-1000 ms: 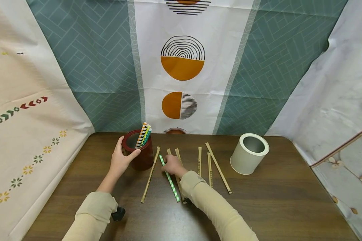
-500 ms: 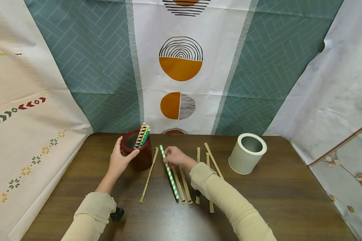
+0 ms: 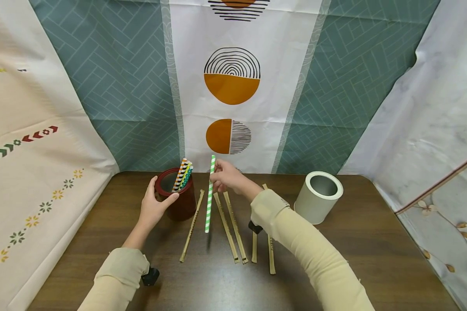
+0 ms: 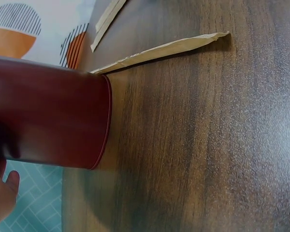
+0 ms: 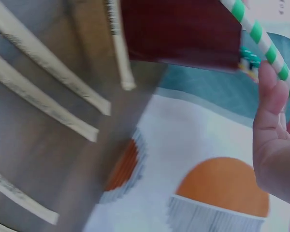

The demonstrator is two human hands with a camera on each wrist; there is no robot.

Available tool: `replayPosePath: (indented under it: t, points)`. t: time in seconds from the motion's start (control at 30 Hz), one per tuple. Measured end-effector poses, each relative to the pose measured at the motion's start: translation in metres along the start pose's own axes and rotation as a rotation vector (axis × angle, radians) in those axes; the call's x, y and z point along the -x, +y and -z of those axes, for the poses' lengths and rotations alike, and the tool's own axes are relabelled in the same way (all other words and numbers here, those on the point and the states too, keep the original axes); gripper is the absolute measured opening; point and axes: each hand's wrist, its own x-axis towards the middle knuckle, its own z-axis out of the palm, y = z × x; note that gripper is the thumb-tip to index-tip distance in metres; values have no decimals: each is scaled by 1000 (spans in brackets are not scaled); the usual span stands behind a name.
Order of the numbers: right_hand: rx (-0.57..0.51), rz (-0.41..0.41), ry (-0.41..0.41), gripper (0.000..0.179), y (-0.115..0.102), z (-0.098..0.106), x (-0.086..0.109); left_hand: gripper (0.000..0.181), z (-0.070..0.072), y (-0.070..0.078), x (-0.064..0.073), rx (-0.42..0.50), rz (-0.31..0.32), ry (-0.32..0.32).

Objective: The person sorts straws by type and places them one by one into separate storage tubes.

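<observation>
While the left hand (image 3: 154, 207) held the dark red canister (image 3: 183, 209), thumb and fingers set round opposite sides of its rim, the right hand (image 3: 226, 176) had the green-and-white striped straw (image 3: 209, 208) pinched between thumb and fingers, above mid-length; straw was just right of the canister, near-upright with a slight tilt, lower end apparently clear of the table (image 3: 218, 285); a bunch of patterned straws (image 3: 183, 176) stood in the canister, leaning toward its right rim; beige printed paper sleeves (image 3: 226, 229) lay right of the canister, nearest one just beside it, contents hidden; the white canister (image 3: 317, 209) stood well apart, further right of the red one.

Handling, my read: straw looked very light and stiff lengthwise, probably paper, not very slippery; a hard squeeze would likely have crushed or creased it; light fingertip pinch in the upper half seemed the right hold, lower end free; red canister looked rigid and smooth, probably the heavier item; rim or wall grip suited it.
</observation>
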Motion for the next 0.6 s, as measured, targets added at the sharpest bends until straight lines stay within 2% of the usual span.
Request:
replayPosePath:
  t: [0.3,0.6]
  points:
    - [-188,160,202,9,-39,0,-4,90,0,1,0,-1,-5,2]
    - [-287,304,426,12,-52,-7,-6,90,0,-1,0,0,-7,-1]
